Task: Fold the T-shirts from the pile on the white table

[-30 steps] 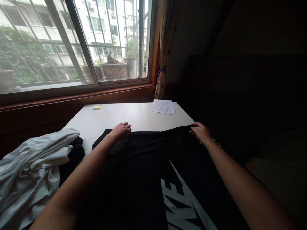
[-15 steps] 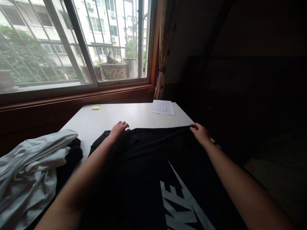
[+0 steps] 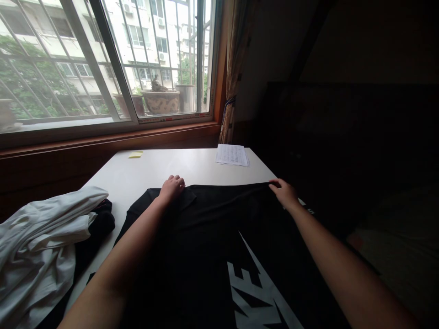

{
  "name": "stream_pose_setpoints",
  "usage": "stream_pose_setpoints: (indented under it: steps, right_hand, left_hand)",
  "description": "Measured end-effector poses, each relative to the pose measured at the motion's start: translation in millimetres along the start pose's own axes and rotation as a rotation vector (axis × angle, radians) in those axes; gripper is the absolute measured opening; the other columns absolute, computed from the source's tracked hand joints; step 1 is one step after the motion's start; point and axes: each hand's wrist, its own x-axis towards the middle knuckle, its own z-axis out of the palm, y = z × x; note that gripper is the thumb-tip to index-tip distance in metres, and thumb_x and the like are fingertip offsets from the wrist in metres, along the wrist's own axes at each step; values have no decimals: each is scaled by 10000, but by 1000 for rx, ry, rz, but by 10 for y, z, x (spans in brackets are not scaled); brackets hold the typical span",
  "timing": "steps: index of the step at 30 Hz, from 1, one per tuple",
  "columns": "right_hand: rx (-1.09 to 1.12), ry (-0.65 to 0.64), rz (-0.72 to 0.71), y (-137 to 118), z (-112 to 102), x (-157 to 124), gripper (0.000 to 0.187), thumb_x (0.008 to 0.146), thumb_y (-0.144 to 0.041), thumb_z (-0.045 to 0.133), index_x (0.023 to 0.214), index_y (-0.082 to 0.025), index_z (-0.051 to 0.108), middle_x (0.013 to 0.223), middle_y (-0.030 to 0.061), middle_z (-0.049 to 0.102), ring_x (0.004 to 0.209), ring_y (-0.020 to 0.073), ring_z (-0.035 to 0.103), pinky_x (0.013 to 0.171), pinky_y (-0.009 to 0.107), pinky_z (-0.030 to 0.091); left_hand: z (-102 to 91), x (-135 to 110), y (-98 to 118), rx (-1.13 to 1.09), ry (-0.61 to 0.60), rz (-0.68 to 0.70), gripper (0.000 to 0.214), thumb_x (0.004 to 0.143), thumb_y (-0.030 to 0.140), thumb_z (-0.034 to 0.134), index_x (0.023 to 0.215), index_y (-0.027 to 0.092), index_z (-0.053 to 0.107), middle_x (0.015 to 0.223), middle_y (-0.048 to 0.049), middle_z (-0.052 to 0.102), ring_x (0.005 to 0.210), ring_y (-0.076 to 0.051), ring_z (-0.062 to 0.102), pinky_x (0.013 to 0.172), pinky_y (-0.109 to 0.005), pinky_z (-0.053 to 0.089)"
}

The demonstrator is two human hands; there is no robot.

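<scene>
A black T-shirt [image 3: 202, 237] with a large pale grey printed logo lies spread over the near part of the white table [image 3: 178, 167]. At its far edge, toward the left, my left hand [image 3: 172, 188] has its fingers curled down on the cloth, closed on it. My right hand [image 3: 284, 193] pinches the far right corner of the shirt between thumb and fingers, by the table's right side. Between the two hands the far edge runs nearly straight, with shallow creases below it. The shirt's near end runs out of view.
Left of the shirt, a heap of white cloth [image 3: 37, 242] rests on dark clothing [image 3: 103, 219]. Toward the back of the table lie printed papers [image 3: 232, 155] and a yellow sticky note [image 3: 136, 155]. A barred window [image 3: 154, 59] and a curtain [image 3: 229, 91] stand behind; the right side is dark.
My left hand's fingers have curled in more tightly on the shirt's far edge. My right hand keeps its pinch on the corner. The view has shifted slightly.
</scene>
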Motion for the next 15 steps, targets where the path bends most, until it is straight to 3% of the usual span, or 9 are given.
stream_pose_setpoints:
  steps: [4,9,15]
  right_hand:
    - [3,-21,-29,33,4,7,250,822,-331,623,1024,-235,735,1057,66,752,941,239,699,903,392,566]
    - [-50,-26,-44,35,10,49,231,832,-333,616,1003,-241,741,1068,67,746,921,239,691,907,399,563]
    - [-125,6,-130,12,1,58,204,847,-284,593,975,-230,742,1062,77,732,973,260,670,955,421,532]
  left_hand:
    - [-47,-12,-102,-41,-30,-5,228,992,349,532,976,223,722,1062,-91,671,1026,-257,569,896,-399,509]
    - [-124,18,-333,-91,-180,58,245,906,466,662,1000,255,744,1046,-63,693,1015,-245,606,883,-365,519]
    - [-155,91,-406,-97,-278,30,159,837,370,711,883,219,725,939,-78,695,940,-263,622,805,-357,514]
